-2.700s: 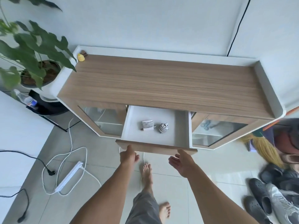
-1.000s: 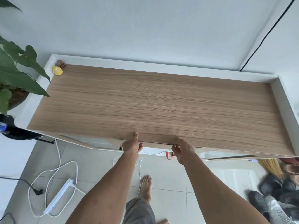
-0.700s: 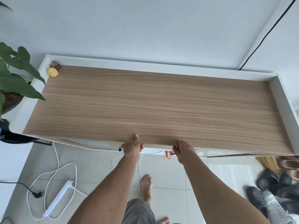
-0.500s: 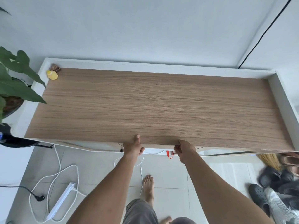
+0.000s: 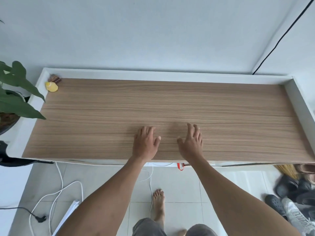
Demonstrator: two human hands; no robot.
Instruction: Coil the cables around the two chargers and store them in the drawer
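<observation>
Chargers and drawer are out of sight, judged below the cabinet top's (image 5: 153, 106) front edge, nearer the person than the fingers. Left hand (image 5: 146, 144) and right hand (image 5: 191, 144) rest there side by side, fingers loosely spread, holding nothing.

Open room: the wood-grain desk (image 5: 170, 108) top lies bare around both hands.
Obstacles: a small yellow object (image 5: 51, 86) and a brown object (image 5: 54, 78) at its far-left corner.
Borders: a raised white rim (image 5: 300, 101).
</observation>
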